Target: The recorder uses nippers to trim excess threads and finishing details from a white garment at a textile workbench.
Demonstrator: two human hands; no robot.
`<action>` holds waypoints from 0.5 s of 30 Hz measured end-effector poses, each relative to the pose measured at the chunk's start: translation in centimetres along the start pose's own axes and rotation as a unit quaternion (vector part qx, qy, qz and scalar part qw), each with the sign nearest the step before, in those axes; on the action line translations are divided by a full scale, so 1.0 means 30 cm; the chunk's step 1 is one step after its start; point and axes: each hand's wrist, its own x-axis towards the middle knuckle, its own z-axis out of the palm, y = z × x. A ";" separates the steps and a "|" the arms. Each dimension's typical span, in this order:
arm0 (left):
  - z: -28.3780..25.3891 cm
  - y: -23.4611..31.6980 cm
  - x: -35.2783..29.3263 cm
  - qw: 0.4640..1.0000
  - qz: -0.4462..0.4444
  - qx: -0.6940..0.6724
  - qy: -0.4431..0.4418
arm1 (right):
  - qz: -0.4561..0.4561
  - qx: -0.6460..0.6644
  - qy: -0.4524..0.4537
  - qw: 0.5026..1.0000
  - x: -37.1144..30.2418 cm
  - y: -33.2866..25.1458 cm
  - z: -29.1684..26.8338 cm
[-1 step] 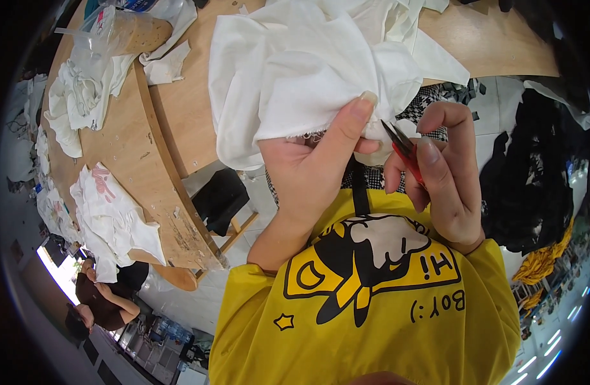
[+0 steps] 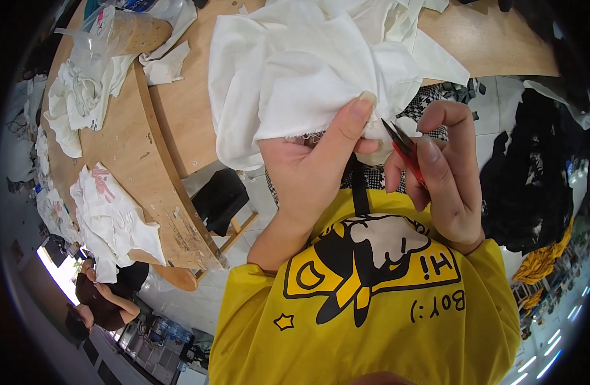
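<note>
The left hand's fingers are clamped on the frayed edge of a white cloth, which spreads back over the worktop. The right hand's fingers close around small red snips, black blades angled toward the cloth, near the left thumb.

Left grip pinched, thumb extended; right grip near, closed, index finger arched.
</note>
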 end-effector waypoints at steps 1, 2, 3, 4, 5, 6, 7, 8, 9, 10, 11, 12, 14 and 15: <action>0.002 0.005 0.001 0.999 -0.018 -0.034 0.009 | 0.007 0.001 0.006 1.000 0.001 0.001 -0.001; 0.002 0.010 0.000 0.999 -0.019 -0.034 0.009 | 0.007 0.001 0.006 1.000 0.002 0.002 -0.003; 0.000 0.016 -0.002 0.999 -0.038 -0.036 0.006 | 0.010 0.004 0.014 1.000 0.004 0.003 -0.004; 0.000 0.021 -0.004 0.998 -0.057 -0.039 0.003 | 0.014 0.008 0.021 1.000 0.005 0.005 -0.005; 0.002 0.024 -0.005 0.998 -0.057 -0.038 0.003 | 0.014 0.009 0.021 1.000 0.006 0.008 -0.005; 0.004 0.027 -0.006 0.997 -0.065 -0.045 -0.001 | 0.004 0.006 0.029 1.000 0.007 0.012 -0.005; 0.005 0.027 -0.006 0.996 -0.074 -0.052 -0.006 | -0.006 0.004 0.037 0.999 0.007 0.015 -0.005; 0.004 0.027 -0.006 0.996 -0.074 -0.052 -0.006 | -0.005 0.004 0.038 0.999 0.008 0.016 -0.002; 0.002 0.028 -0.006 0.996 -0.072 -0.049 -0.014 | -0.007 0.008 0.048 0.999 0.010 0.017 0.002; 0.001 0.027 -0.006 0.996 -0.070 -0.046 -0.022 | -0.008 0.012 0.059 0.998 0.011 0.017 0.004; -0.001 0.023 -0.005 0.996 -0.071 -0.045 -0.022 | -0.008 0.013 0.060 0.998 0.011 0.015 0.003; -0.004 0.015 -0.004 0.997 -0.062 -0.041 -0.019 | 0.000 0.010 0.050 0.999 0.011 0.011 0.001; -0.009 0.004 -0.002 0.998 -0.054 -0.037 -0.015 | 0.009 0.008 0.040 0.999 0.013 0.011 -0.002; -0.010 0.001 -0.002 0.999 -0.035 -0.026 -0.020 | 0.003 0.009 0.030 1.000 0.013 0.014 -0.005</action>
